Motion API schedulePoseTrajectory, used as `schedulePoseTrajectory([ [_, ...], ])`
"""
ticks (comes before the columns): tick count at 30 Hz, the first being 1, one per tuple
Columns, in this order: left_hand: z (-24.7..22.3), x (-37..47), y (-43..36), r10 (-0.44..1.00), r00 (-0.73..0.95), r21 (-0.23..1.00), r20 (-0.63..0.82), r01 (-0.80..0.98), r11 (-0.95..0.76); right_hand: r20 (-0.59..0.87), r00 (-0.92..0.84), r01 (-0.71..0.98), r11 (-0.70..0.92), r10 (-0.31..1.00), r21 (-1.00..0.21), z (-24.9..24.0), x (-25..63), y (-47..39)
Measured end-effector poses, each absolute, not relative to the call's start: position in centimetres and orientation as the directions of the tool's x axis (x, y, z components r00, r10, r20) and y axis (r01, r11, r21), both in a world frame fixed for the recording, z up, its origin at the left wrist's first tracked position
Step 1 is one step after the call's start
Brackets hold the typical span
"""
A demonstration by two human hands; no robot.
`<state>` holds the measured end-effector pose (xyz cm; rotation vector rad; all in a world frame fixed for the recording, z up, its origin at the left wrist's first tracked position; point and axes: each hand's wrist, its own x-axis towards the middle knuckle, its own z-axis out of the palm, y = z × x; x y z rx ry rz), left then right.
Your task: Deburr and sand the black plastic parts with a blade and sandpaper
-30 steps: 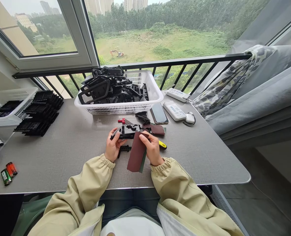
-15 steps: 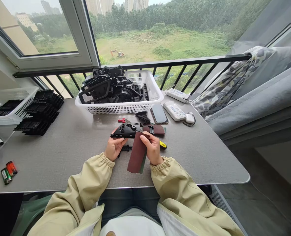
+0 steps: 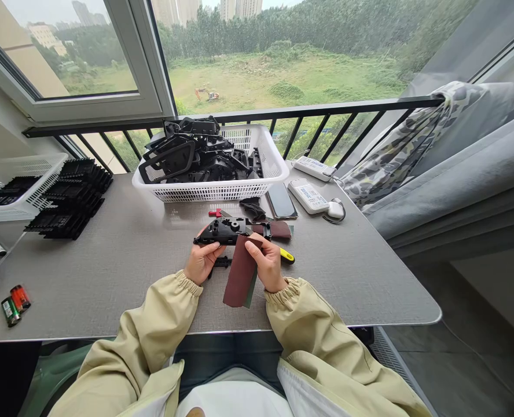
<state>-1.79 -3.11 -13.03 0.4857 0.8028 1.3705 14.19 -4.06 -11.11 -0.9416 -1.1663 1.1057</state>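
Observation:
My left hand (image 3: pixel 201 262) grips the left end of a black plastic part (image 3: pixel 223 231), held up over the table. A folded strip of brownish-red sandpaper (image 3: pixel 241 272) with a green back hangs from my right hand (image 3: pixel 268 262), pinched between thumb and fingers. Its upper end touches or overlaps the black part's right side; which one I cannot tell. Behind my right hand lies another piece of sandpaper (image 3: pixel 281 230), and a yellow handle (image 3: pixel 287 256) sticks out beside it. A small black piece (image 3: pixel 222 262) rests on the table between my hands.
A white basket (image 3: pixel 213 191) heaped with black plastic parts stands at the back. A phone (image 3: pixel 282 200), white devices (image 3: pixel 308 196), a black cloth-like bundle (image 3: pixel 252 208) and a red-handled tool (image 3: pixel 216 212) lie near it. Stacked black parts (image 3: pixel 72 197) and batteries (image 3: pixel 16 304) are at left.
The sandpaper and my right hand have shifted slightly left. The black part has tilted or moved a little left in my left hand.

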Motion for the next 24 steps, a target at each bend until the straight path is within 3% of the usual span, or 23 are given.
schedulePoseTrajectory([
  [9,-13.54,-2.53,-2.4,0.956,-0.053,0.672,-0.287,-0.723,0.162,0.16,0.152,-0.222,0.191,0.975,-0.956,-12.15,14.82,-3.24],
  [17,-13.06,-1.74,-3.24,0.928,0.152,0.674,-0.34,-0.648,0.353,0.202,0.02,-0.181,0.202,0.979,-0.963,-11.97,14.13,-3.95],
  [24,-13.04,-1.79,-3.25,0.931,0.21,0.704,-0.299,-0.61,0.364,0.213,-0.088,-0.131,0.201,0.973,-0.971,-11.9,14.11,-3.97],
])
